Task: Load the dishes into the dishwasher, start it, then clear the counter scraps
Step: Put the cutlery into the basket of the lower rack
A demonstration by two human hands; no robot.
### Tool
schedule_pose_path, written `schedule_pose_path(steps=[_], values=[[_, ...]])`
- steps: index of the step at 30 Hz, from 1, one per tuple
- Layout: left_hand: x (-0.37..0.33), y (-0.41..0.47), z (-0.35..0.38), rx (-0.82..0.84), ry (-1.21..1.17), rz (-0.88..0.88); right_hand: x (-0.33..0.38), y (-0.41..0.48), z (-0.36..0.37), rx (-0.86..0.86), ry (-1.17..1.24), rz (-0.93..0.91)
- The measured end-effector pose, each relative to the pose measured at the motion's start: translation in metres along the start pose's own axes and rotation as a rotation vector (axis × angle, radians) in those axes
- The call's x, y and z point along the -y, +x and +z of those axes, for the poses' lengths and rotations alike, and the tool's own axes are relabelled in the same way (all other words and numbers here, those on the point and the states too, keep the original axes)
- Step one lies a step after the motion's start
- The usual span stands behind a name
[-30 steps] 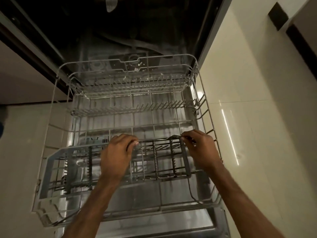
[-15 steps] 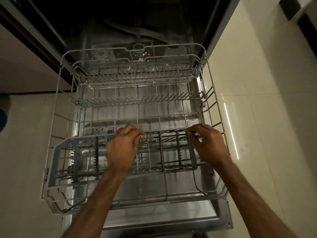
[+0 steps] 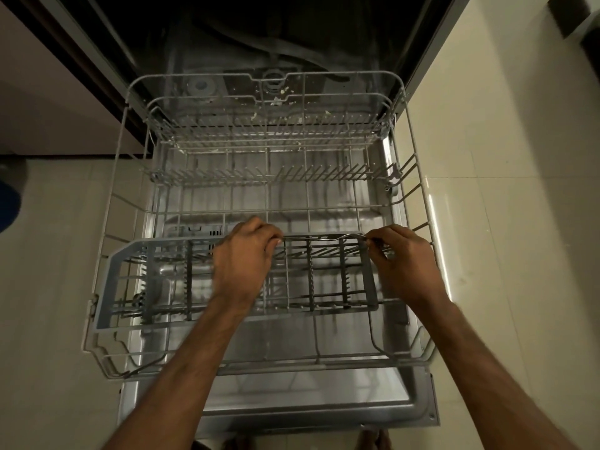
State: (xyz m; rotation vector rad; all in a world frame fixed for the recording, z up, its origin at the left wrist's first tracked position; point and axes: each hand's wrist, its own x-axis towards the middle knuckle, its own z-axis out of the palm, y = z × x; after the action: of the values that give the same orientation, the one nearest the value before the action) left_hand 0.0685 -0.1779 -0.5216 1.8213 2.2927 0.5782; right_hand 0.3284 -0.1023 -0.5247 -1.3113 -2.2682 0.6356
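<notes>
So the dishwasher (image 3: pixel 266 60) is wide open with its door (image 3: pixel 311 397) folded flat, and the lower rack (image 3: pixel 418 177) is pulled all the way out over that door. Rack is basically bare, I can't spot a single plate or bowl in the tine rows toward the back, just some pale food specks stuck on the back wires. The grey cutlery basket (image 3: pixel 130 287) sits across the front part of the rack, and it looks empty too. Both hands are at the far edge of that basket: left hand (image 3: pixel 242 264) is curled shut there, but I can't tell if it's pinching the thing or just the basket wire, while the right hand (image 3: pixel 402 261) has its fingers (image 3: pixel 373 242) pinched on one end of a thin metal piece, looks like a fork (image 3: pixel 328 237), lying along the basket's far edge between the two hands. My read: loading has barely begun, this is maybe the first item going in. Everything else is still ahead, the rest of the dishes, pushing the rack in, shutting the door, starting the cycle, then the scraps. No table in view at all
</notes>
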Motion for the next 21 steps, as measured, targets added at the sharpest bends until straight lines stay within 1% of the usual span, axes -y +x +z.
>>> schedule_pose_path(steps=[6, 11, 21], values=[[-0.0029, -0.0001, 0.0034, 0.016, 0.049, 0.005, -0.0008, 0.0032, 0.0010, 0.038, -0.076, 0.022], [-0.0052, 0.0003, -0.0007, 0.025, -0.010, 0.004, 0.0044, 0.0048, 0.0033, 0.063, -0.128, 0.027], [0.0001, -0.0019, -0.0018, 0.023, -0.018, 0.012, 0.0048, 0.0072, 0.0071, 0.096, -0.185, 0.036]])
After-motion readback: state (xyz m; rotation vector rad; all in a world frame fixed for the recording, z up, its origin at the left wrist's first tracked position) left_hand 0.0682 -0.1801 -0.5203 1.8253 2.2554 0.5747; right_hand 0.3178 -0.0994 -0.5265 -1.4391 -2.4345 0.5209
